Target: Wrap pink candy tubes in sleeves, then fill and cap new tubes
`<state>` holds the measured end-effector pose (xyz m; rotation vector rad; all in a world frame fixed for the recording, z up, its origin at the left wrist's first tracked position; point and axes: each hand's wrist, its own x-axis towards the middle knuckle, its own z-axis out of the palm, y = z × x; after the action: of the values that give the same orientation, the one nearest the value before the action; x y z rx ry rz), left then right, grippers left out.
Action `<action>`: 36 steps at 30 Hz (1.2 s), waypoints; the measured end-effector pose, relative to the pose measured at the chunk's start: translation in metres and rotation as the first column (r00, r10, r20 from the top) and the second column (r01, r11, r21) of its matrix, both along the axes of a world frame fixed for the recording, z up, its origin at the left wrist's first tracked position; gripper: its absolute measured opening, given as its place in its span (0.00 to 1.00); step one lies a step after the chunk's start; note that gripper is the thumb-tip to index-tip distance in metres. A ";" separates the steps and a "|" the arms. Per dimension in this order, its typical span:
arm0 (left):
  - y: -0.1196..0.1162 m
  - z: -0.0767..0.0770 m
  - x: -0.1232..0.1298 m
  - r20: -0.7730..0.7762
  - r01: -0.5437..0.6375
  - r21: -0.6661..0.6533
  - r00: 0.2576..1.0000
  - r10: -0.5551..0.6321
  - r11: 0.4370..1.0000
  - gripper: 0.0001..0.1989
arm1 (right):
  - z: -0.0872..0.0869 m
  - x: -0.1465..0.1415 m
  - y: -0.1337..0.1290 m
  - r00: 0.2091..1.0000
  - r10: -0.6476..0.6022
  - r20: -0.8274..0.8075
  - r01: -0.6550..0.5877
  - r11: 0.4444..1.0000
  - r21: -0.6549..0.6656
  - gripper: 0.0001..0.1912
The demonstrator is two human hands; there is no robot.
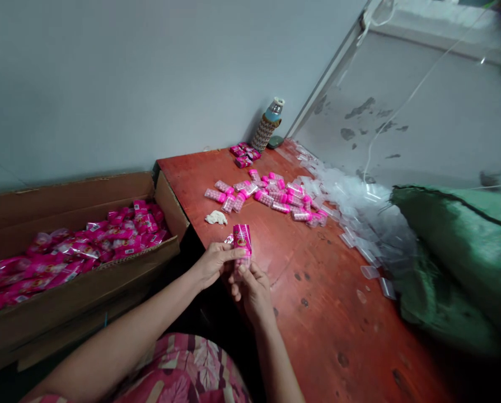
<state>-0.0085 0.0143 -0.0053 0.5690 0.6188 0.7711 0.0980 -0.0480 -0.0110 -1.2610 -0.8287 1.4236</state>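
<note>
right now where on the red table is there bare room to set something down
Bare wood on the red table lies near its front, between the hands and the green sack, and along the left edge beside the cardboard box. It is crowded at the back: pink bottles and clear plastic bags.

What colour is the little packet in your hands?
Bright pink, with a round mark on its front; the packet shows in the head view.

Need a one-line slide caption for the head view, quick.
Both hands, left and right, hold a pink printed packet over a red wooden table strewn with pink-capped vials.
</note>
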 end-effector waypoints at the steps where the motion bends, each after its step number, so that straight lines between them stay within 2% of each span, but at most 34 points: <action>1: 0.000 0.000 -0.001 0.003 0.020 0.007 1.000 -0.020 1.000 0.11 | -0.001 0.000 0.000 0.999 -0.002 -0.037 0.002 1.000 -0.008 0.13; 5: 0.001 -0.001 -0.003 -0.062 -0.050 0.027 0.997 0.052 0.998 0.10 | 0.000 -0.001 -0.001 0.996 -0.064 0.061 0.064 0.998 0.004 0.13; 10: 0.001 0.000 -0.001 -0.058 -0.144 -0.109 0.989 0.138 0.984 0.09 | 0.004 -0.001 -0.004 0.995 -0.083 0.061 0.079 0.994 0.074 0.13; 14: -0.003 0.002 0.003 -0.039 -0.155 -0.138 0.988 0.151 0.978 0.10 | 0.004 -0.001 -0.005 0.951 -0.180 0.250 0.151 0.980 0.131 0.13; 15: -0.004 0.003 0.004 -0.044 -0.164 -0.134 0.986 0.160 0.977 0.10 | 0.003 -0.002 -0.005 0.945 -0.202 0.257 0.171 0.976 0.139 0.13; 16: -0.005 0.003 0.004 -0.051 -0.175 -0.135 0.984 0.170 0.975 0.10 | 0.002 -0.003 -0.005 0.954 -0.204 0.221 0.178 0.975 0.132 0.13; 19: -0.006 0.003 0.002 -0.044 -0.177 -0.145 0.984 0.172 0.974 0.11 | 0.001 -0.006 -0.004 0.991 -0.135 -0.025 0.136 0.989 0.055 0.13; 21: -0.005 0.002 0.001 -0.029 -0.161 -0.151 0.987 0.158 0.975 0.12 | 0.001 -0.008 -0.004 0.990 -0.109 -0.085 0.112 0.993 0.032 0.13; 23: -0.005 0.001 0.000 -0.029 -0.148 -0.153 0.989 0.145 0.977 0.12 | 0.003 -0.009 -0.006 0.987 -0.155 0.042 0.152 0.986 0.071 0.13; 26: -0.006 -0.001 0.001 -0.072 -0.163 -0.117 0.985 0.156 0.980 0.11 | 0.005 -0.009 -0.008 0.926 -0.259 0.274 0.223 0.962 0.157 0.14; 28: -0.008 -0.003 0.001 -0.108 -0.191 -0.074 0.977 0.183 0.979 0.12 | 0.004 -0.009 -0.008 0.948 -0.237 0.213 0.216 0.969 0.120 0.14; 30: -0.011 -0.006 0.002 -0.133 -0.208 -0.051 0.971 0.200 0.977 0.11 | 0.002 -0.008 -0.007 0.984 -0.178 0.019 0.177 0.983 0.038 0.14; 32: -0.015 -0.008 0.003 -0.128 -0.179 -0.045 0.977 0.173 0.983 0.12 | -0.001 -0.006 -0.004 0.979 -0.160 -0.126 0.160 0.987 -0.008 0.14; 36: -0.022 -0.011 0.004 -0.036 -0.114 -0.076 0.993 0.111 0.991 0.13 | -0.001 -0.004 -0.001 0.970 -0.194 -0.145 0.198 0.980 0.016 0.16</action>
<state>-0.0042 -0.0079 -0.0164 0.4781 0.7119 0.8413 0.0935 -0.0487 -0.0123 -1.1690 -0.6083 1.3202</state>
